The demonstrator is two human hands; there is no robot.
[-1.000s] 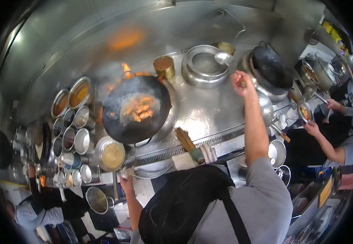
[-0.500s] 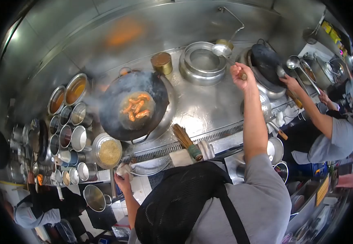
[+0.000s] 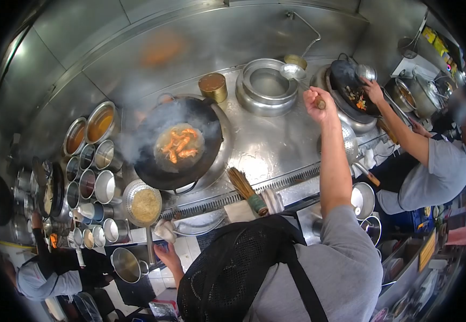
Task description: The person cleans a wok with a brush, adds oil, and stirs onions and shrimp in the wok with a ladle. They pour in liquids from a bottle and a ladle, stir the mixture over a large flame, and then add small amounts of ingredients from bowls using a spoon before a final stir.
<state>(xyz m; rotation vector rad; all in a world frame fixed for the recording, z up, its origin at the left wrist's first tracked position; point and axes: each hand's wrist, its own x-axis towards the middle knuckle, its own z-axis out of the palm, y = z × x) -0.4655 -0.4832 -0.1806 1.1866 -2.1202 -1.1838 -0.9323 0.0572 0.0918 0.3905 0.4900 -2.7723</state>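
My right hand (image 3: 318, 105) is closed around the wooden handle of a ladle (image 3: 293, 72), whose metal bowl is tilted over the rim of a large round pot of liquid (image 3: 268, 80). Low at the left, my left hand (image 3: 168, 256) has its fingers apart and holds nothing. Just above it a crumpled white cloth (image 3: 164, 230) lies on the counter's front edge. Beside that hand runs the handle of a perforated strainer (image 3: 149, 244) heaped with pale crumbs. Several orange-brown fried pieces (image 3: 179, 142) sit in bubbling oil in a smoking black wok (image 3: 203, 163).
A bamboo brush (image 3: 248, 190) lies on the front ledge. A brown-topped tin (image 3: 213, 87) stands behind the wok. Sauce bowls (image 3: 102, 122) and seasoning pots fill the left. A co-worker (image 3: 431, 161) tosses food in another wok (image 3: 345, 80) at right; another person (image 3: 45, 279) is lower left.
My left hand has let go of the white cloth and dropped lower. My right hand keeps the ladle in nearly the same place. The co-worker's wok has tipped, showing food inside.
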